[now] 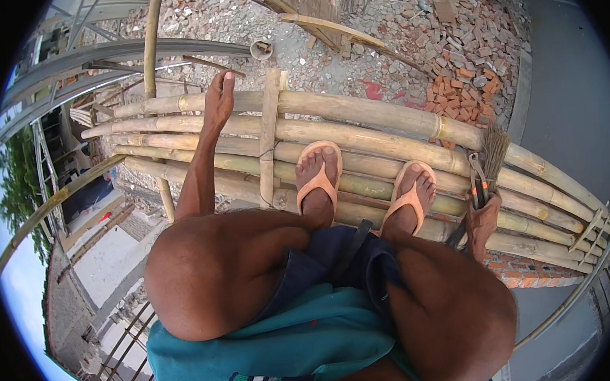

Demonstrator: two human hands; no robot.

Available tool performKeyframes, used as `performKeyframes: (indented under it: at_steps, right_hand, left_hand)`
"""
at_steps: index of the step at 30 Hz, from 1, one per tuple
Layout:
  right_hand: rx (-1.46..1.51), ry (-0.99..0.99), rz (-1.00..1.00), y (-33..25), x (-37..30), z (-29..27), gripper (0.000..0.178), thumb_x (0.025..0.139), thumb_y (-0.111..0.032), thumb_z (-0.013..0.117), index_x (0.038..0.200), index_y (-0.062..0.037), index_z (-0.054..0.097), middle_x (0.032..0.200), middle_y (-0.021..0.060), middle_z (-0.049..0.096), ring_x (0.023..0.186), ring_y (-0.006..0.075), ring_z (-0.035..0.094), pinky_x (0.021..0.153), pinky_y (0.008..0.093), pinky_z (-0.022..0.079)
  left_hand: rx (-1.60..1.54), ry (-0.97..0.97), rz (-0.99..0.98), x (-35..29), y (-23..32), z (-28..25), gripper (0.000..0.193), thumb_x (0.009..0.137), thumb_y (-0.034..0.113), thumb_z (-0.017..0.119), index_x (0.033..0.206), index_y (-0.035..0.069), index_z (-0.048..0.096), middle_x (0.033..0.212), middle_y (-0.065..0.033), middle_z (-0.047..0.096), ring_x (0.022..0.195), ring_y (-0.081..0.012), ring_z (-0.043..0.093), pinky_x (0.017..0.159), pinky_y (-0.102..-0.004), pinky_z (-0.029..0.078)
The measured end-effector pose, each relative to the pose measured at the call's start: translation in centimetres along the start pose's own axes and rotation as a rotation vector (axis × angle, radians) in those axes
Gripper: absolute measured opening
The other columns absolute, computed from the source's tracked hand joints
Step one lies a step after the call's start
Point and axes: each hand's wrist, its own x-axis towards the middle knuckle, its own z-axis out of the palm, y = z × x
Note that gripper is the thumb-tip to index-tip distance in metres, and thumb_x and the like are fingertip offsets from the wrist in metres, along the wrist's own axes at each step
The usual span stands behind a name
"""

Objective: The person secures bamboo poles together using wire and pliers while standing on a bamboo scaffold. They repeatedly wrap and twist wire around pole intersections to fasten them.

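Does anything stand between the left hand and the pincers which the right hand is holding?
The wooden batten crosses the way from the left hand to the pincers in the right hand, and both feet come close to it. These rest low on the bamboo poles; nothing taller visibly blocks it.

Beyond the sandals [320, 181], right of the wooden crosspiece [268, 140], the farthest bamboo pole [370, 113] is offering a clear lane until a bristle brush [496, 151], pliers [482, 179] alongside, is blocking it; left of the crosspiece, the left hand [218, 100] is leaving a narrow gap.
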Motion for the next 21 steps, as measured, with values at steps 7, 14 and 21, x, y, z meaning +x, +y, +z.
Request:
performKeyframes:
  at_steps: [7, 14, 21]
  right_hand:
    - [0.481, -0.222, 0.185, 5.4, -0.9, -0.2, 0.090, 0.090, -0.029, 0.082, 0.146, 0.0108, 0.024, 0.140, 0.0317, 0.046, 0.117, 0.0300, 0.055, 0.093, 0.0369, 0.054]
    - [0.130, 0.234, 0.264, 12.0, -3.9, 2.3, 0.061, 0.082, -0.047, 0.085, 0.086, 0.0072, 0.058, 0.074, 0.0139, 0.058, 0.069, 0.0250, 0.050, 0.062, 0.0454, 0.047]
    - [-0.325, 0.379, -0.093, 10.4, -4.3, 1.4, 0.056, 0.096, -0.047, 0.066, 0.101, 0.0082, 0.058, 0.082, 0.0209, 0.064, 0.070, 0.0353, 0.061, 0.064, 0.0492, 0.053]
  left_hand:
    - [-0.208, -0.299, -0.270, 3.2, -0.3, 6.5, 0.073, 0.100, 0.056, 0.057, 0.149, 0.002, 0.052, 0.151, -0.0185, 0.054, 0.143, -0.0337, 0.046, 0.115, -0.0462, 0.039]
    - [-0.166, -0.378, -0.398, 5.7, 4.6, 10.5, 0.076, 0.094, 0.053, 0.067, 0.142, -0.003, 0.056, 0.136, -0.0235, 0.062, 0.128, -0.0335, 0.057, 0.107, -0.0471, 0.045]
    - [-0.161, -0.358, -0.395, 5.4, 4.8, 10.4, 0.070, 0.088, 0.051, 0.073, 0.133, -0.001, 0.062, 0.126, -0.0244, 0.067, 0.119, -0.0312, 0.062, 0.103, -0.0425, 0.047]
